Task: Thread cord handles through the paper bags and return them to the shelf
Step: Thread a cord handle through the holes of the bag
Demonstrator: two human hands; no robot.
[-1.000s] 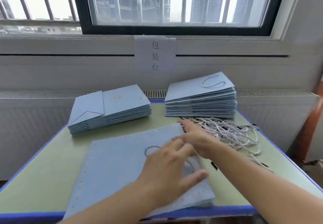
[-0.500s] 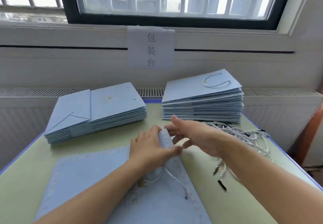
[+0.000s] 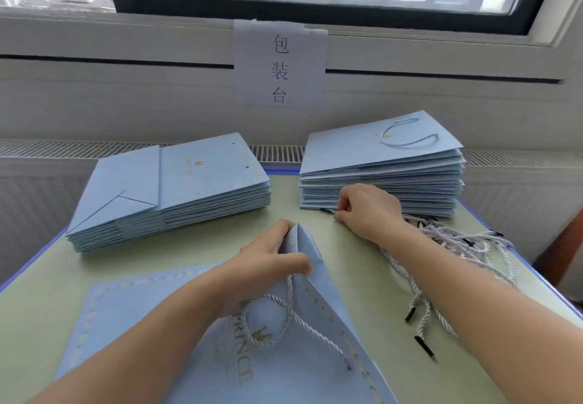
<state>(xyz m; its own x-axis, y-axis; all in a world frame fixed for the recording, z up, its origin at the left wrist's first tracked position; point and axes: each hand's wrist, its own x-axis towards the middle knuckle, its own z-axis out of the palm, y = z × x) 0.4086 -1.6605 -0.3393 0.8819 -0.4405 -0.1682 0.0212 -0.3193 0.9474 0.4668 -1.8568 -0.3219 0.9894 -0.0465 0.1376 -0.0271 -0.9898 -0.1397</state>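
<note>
Left hand [image 3: 271, 258], flat on the lying paper bag [image 3: 151, 318] a second ago, now has a grip on its top edge and lifts the mouth open. Threaded cord handle [image 3: 284, 315] now trails loose over the bag face. Right hand [image 3: 366, 211] has moved off the bag toward the loose cords [image 3: 448, 239], fingers curled, pinching a black cord tip by the right stack.

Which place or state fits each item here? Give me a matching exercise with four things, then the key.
1. left stack of flat light-blue paper bags
2. right stack of flat light-blue paper bags
3. loose pile of white twisted cords
4. left hand

A. holds open the mouth of the near bag
B. cord handle lies on top
C. no cord on top
D. on the table under the right forearm

Pairs: 1-C, 2-B, 3-D, 4-A
</note>
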